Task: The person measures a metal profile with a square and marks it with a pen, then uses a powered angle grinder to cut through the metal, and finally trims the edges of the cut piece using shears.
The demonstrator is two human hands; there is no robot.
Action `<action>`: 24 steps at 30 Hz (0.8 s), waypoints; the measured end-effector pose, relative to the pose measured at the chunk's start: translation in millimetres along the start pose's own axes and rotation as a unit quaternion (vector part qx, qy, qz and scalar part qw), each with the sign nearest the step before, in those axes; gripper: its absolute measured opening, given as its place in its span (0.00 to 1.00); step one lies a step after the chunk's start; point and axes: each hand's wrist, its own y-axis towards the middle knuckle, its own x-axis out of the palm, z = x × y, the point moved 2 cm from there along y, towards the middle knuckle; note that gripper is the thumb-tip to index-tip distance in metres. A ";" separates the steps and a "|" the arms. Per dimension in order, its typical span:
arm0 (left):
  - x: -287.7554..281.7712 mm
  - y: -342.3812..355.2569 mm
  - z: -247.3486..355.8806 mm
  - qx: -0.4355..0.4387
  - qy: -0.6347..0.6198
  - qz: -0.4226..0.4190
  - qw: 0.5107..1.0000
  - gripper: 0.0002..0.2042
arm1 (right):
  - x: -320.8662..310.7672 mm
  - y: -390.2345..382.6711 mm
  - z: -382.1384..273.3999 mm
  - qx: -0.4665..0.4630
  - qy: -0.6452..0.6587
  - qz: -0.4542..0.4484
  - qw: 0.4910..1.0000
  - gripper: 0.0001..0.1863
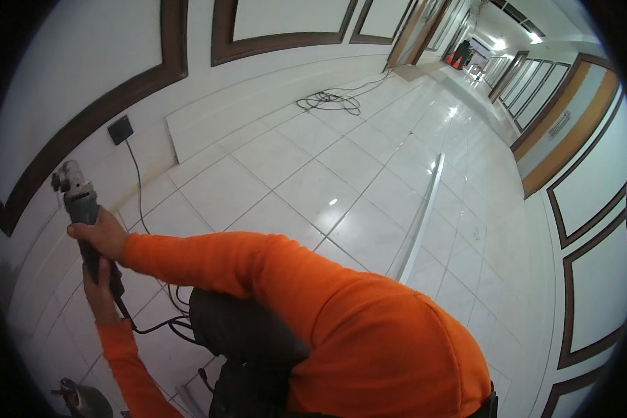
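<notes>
An angle grinder [81, 207] with a grey-green body and metal head is held at the left, close to the white, brown-trimmed wall [83, 66]. My right hand [99, 233] is wrapped round its body just behind the head. My left hand [103, 296] grips the rear handle lower down, with a black cord running out below it. Both forearms are in orange sleeves, the right one reaching across the picture. Another cylindrical tool [90, 398] is at the bottom left, partly cut off.
A black socket box [120, 129] on the wall base has a cable hanging from it. A coiled cable [327, 101] lies on the tiled floor [285, 209] beside the left wall. A long pale metal strip [418, 223] lies lengthwise to my right. Doors and red cones [457, 61] line the corridor.
</notes>
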 end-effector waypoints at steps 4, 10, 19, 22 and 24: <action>2.8 -26.1 0.8 -0.063 -0.152 0.060 0.985 0.23 | -20.1 14.5 42.7 0.019 -0.025 -0.095 0.995 0.36; 24.6 -0.9 -9.5 -0.169 -0.281 -0.020 0.945 0.24 | -46.3 4.8 31.3 0.027 -0.036 -0.062 0.997 0.33; 47.8 -7.7 -11.7 -0.090 -0.103 0.155 0.978 0.34 | -40.2 4.6 35.8 0.135 0.073 -0.104 0.983 0.34; 37.0 -16.3 -7.4 -0.131 -0.055 0.160 0.977 0.36 | -33.3 2.3 44.5 0.141 0.074 -0.131 0.979 0.33; 39.3 -17.7 -13.9 -0.115 -0.073 0.173 0.975 0.37 | -35.9 3.4 46.7 0.151 0.074 -0.142 0.976 0.33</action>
